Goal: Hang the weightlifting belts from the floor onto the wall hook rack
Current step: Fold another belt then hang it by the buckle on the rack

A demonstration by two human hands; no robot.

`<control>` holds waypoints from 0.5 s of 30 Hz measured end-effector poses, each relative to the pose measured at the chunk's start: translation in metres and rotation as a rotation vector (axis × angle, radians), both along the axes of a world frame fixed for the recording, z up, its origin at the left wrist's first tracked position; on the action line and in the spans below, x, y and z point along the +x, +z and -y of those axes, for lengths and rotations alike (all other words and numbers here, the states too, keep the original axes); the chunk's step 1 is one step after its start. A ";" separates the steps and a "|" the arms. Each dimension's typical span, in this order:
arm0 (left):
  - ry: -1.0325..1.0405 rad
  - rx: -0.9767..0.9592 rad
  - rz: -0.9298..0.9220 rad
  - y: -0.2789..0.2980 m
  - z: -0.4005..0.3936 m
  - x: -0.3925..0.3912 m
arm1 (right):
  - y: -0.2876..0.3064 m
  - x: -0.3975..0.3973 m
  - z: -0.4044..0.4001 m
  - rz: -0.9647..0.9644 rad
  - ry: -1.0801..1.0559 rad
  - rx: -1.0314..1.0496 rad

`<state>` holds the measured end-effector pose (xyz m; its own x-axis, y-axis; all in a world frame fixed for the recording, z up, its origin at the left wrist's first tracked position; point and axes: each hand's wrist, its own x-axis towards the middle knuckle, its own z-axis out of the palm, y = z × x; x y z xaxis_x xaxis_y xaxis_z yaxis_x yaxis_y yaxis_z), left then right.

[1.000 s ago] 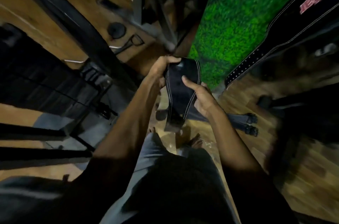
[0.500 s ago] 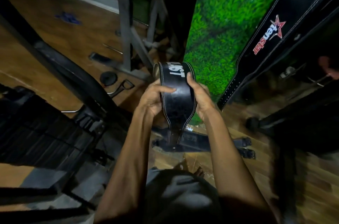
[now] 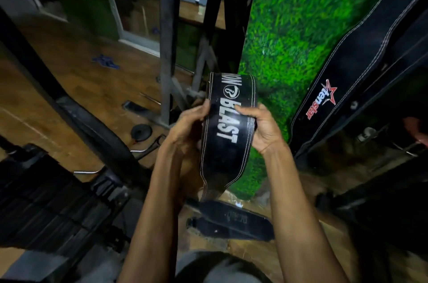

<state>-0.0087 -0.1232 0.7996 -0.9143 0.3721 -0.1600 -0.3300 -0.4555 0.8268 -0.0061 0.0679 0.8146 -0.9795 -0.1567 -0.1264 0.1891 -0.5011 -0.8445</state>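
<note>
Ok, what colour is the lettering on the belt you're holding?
White, on a black belt with pale edge stitching; clearest in the head view, the only one.

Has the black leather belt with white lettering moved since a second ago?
Yes. The black leather belt held in both hands has risen, away from the dark belt lying on the floor.

The wide black leather belt with white "BLAST" lettering (image 3: 225,143) looks smooth and faintly glossy, edged with pale stitching. On the right, the long black belt with a red star logo (image 3: 347,88) has the same slight sheen and white stitched seams, set against a rough, bright green artificial-grass wall covering (image 3: 289,34). The brown wood-plank floor (image 3: 69,78) to the left looks smooth and polished, and the dark belt lying on the floor (image 3: 234,222) near the person appears matt.
</note>
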 end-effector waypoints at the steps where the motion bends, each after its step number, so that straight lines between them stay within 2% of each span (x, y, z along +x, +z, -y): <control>1: 0.058 -0.005 -0.016 0.009 -0.006 -0.005 | -0.003 -0.001 -0.002 -0.017 0.041 -0.009; 6: 0.273 -0.121 -0.201 0.031 -0.026 -0.018 | -0.026 0.008 -0.006 -0.016 0.114 0.020; 12: 0.179 -0.044 -0.267 0.019 -0.035 -0.012 | -0.003 -0.004 -0.025 -0.052 0.081 -0.072; 15: 0.111 -0.062 -0.284 0.014 -0.032 -0.007 | 0.015 -0.015 -0.020 -0.039 -0.004 -0.037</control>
